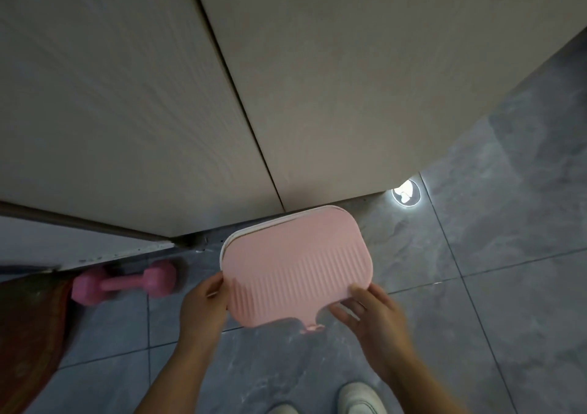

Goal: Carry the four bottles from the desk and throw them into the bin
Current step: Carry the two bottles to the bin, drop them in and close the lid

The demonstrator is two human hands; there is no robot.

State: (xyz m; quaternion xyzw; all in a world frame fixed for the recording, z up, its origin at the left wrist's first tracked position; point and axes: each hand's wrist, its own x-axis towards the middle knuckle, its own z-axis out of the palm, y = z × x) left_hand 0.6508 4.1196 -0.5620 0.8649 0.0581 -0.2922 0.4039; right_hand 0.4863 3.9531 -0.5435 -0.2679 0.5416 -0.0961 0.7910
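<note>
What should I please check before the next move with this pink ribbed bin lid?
1. Left hand holds the pink ribbed plastic lid at its left edge: ok.
2. Right hand holds the lid at its lower right edge: ok.
3. Lid seated squarely on the bin beneath: cannot tell, the body is hidden.
4. All four bottles inside: cannot tell, no bottle shows.
5. Pink dumbbell on the grey tiled floor lies apart from the lid, to its left: ok.
6. White shoes stand apart from the lid: ok.

Pink ribbed bin lid (292,267) closed, on bin by cabinet; bottles unseen
</note>
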